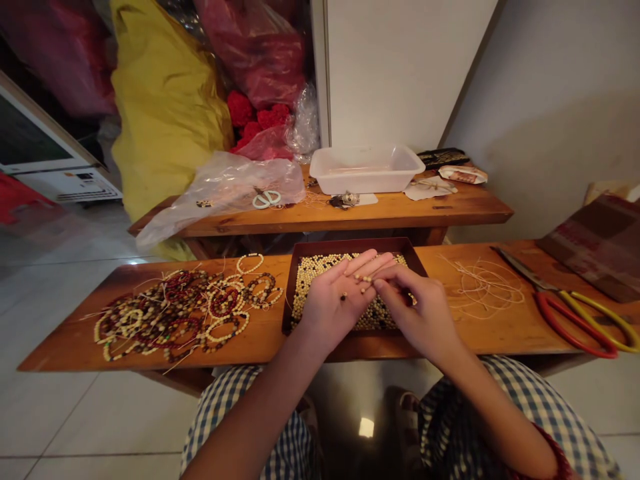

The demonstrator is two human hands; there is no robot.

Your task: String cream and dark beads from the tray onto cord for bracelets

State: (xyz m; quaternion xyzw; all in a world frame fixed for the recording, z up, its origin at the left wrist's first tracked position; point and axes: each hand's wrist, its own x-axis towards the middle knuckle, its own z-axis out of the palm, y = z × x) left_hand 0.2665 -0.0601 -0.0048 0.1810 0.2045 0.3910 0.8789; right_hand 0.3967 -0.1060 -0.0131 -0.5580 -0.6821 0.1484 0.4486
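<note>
Left grip: here's the left hand (333, 300), palm up and open, loose beads (343, 297) lying on it.
Right grip: and the right hand (423, 300), narrow, thumb and fingers closing on a short row of beads above the left palm.
Beads: small, round, pale yellow, one dark, over the tray (289, 293).
Tray: dark red, full of pale and dark beads, on the desk (270, 333).

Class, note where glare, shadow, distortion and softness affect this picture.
Head view: glare on the floor, bottom centre; a broad, soft shadow on the wall at right; apparent wide-angle stretch on the scissors; beads in the left hand slightly soft.
</note>
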